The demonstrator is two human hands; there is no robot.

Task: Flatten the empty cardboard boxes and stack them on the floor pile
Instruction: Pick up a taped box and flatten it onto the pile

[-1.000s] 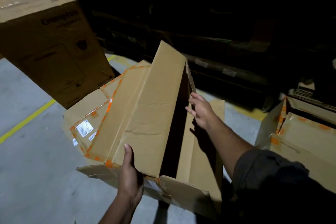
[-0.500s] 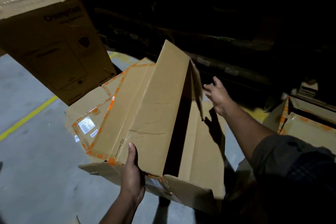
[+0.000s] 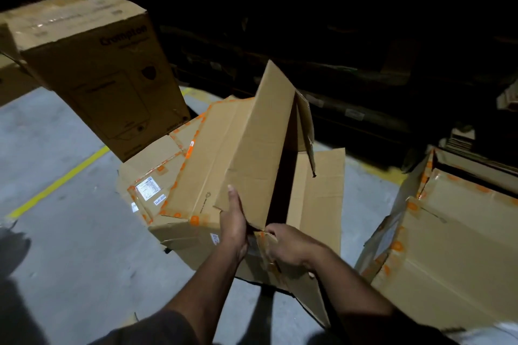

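1. Standing over the floor pile (image 3: 157, 176), the person holds a half-collapsed cardboard box (image 3: 252, 148) tilted above it, ready to press flat.
2. His left hand (image 3: 234, 225) grips the box's near bottom edge, thumb up its face, steadying it.
3. His right hand (image 3: 288, 246), just beside, curls round the taped corner flap, seemingly to fold it.
4. A printed carton (image 3: 98, 70) stands behind the pile.

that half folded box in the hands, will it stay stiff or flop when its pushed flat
The half-folded box probably bends only along its creases: its panels look flat and rigid. It seems light, since the left hand and right hand hold it at one corner. The loose end flap will likely swing.
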